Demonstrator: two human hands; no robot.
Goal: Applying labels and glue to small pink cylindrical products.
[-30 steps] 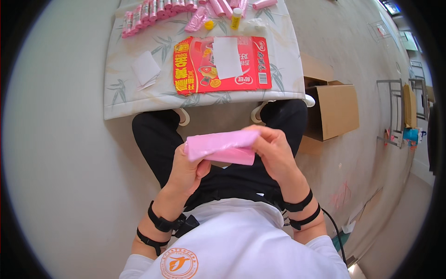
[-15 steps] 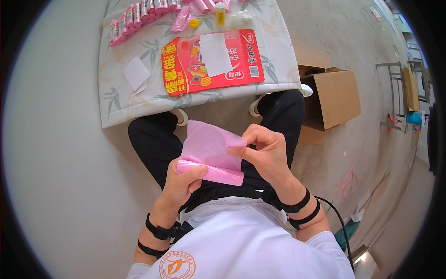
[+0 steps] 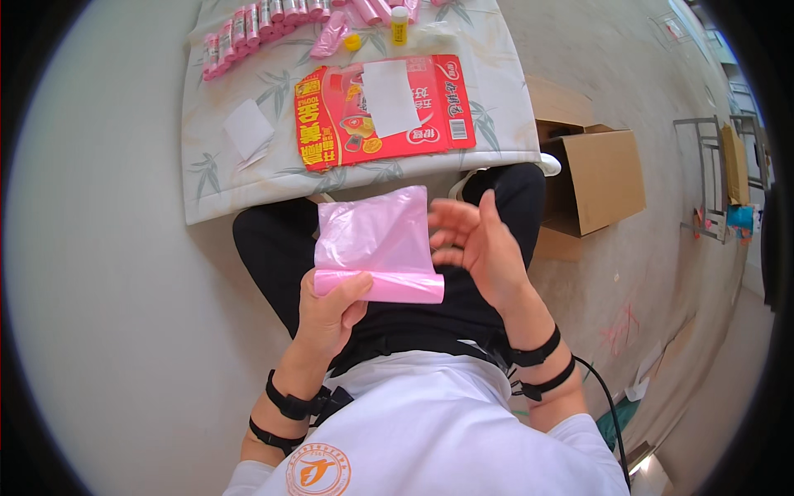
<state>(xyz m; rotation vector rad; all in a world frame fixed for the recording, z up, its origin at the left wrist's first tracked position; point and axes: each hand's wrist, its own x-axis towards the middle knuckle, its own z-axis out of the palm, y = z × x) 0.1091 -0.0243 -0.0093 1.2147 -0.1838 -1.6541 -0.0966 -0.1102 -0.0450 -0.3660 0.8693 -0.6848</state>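
My left hand (image 3: 332, 307) grips the left end of a roll of pink plastic bags (image 3: 401, 287), its thumb lying along the top. From the roll a loose pink sheet (image 3: 372, 227) stretches away over my lap toward the table. Just right of that sheet is my right hand (image 3: 484, 244), fingers apart and slightly blurred, with nothing in it. Whether its fingertips brush the sheet's edge is hard to tell; they look apart from it.
Ahead stands a table with a patterned cloth (image 3: 203, 186). On it lie a flattened red carton (image 3: 331, 124), white paper slips (image 3: 248, 130), a glue bottle (image 3: 399, 29), a yellow cap (image 3: 352, 42) and several banded pink rolls (image 3: 240, 29). An open cardboard box (image 3: 608, 178) sits on the floor at right.
My right hand has let go of the sheet's corner and opened out to the right. The sheet now lies flatter and squarer, and the roll has risen slightly and levelled in my left hand.
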